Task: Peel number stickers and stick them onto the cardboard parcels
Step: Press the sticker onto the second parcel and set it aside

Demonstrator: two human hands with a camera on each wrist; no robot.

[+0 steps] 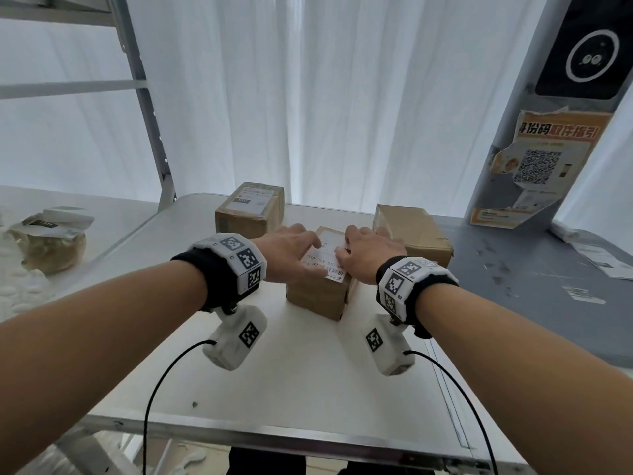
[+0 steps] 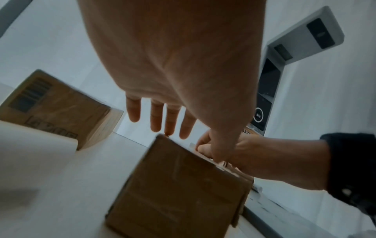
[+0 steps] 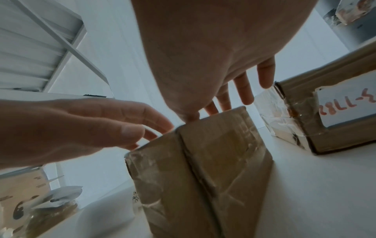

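Observation:
A small cardboard parcel [image 1: 317, 294] stands mid-table with a white shipping label [image 1: 327, 258] on top. My left hand [image 1: 308, 243] lies over its left top, fingers straight [image 2: 160, 119]. My right hand [image 1: 354, 246] lies over the right top. Its thumb [image 3: 191, 116] presses on the top edge and the other fingers are stretched out. No number sticker can be made out under the hands. The parcel's taped side [image 3: 199, 169] faces the right wrist view and a plain side [image 2: 183, 185] faces the left wrist view.
A labelled parcel [image 1: 250, 209] stands at the back left, and another [image 1: 414, 231] at the back right carries a handwritten red number [image 3: 346, 109]. A crumpled paper bundle [image 1: 51, 241] lies far left. A grey kiosk with a QR poster [image 1: 534, 166] stands at the right.

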